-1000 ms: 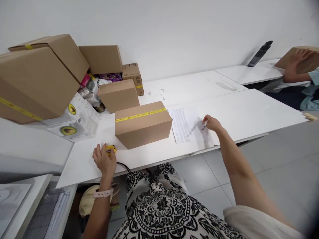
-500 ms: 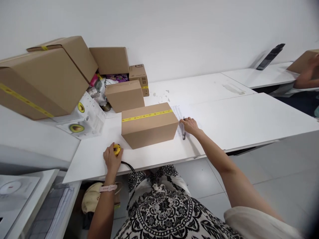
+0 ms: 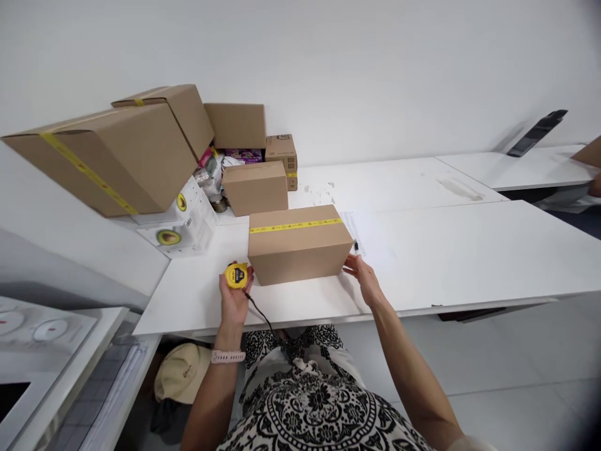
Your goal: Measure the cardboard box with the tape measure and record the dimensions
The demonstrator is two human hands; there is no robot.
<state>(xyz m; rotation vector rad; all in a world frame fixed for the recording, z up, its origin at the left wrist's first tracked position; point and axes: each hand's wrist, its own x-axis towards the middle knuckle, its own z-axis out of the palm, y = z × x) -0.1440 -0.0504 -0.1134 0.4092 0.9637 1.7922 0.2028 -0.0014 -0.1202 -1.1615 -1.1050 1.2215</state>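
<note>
A yellow tape measure (image 3: 236,275) with a black wrist cord rests in my left hand (image 3: 234,304), palm up and fingers curled round it. That hand is at the left end of a sealed cardboard box (image 3: 300,260) with yellow printed tape along its top. At the box's lower right corner is my right hand (image 3: 366,280), its fingers stretched out and partly hidden behind the corner. A printed sheet (image 3: 351,224) lies partly under the box's right side. On the sheet is a black pen (image 3: 356,245), partly hidden by the box.
Large cardboard boxes (image 3: 136,160) are stacked at the left on white avocado-printed boxes (image 3: 188,228). A smaller carton (image 3: 256,191) stands behind my box. The white table (image 3: 446,250) stretches right. Another person's hand (image 3: 595,186) shows at the far right edge.
My right hand has left the pen on the sheet and moved to the box's lower right corner. My left hand has turned palm up with the tape measure, nearer the box. The view has shifted.
</note>
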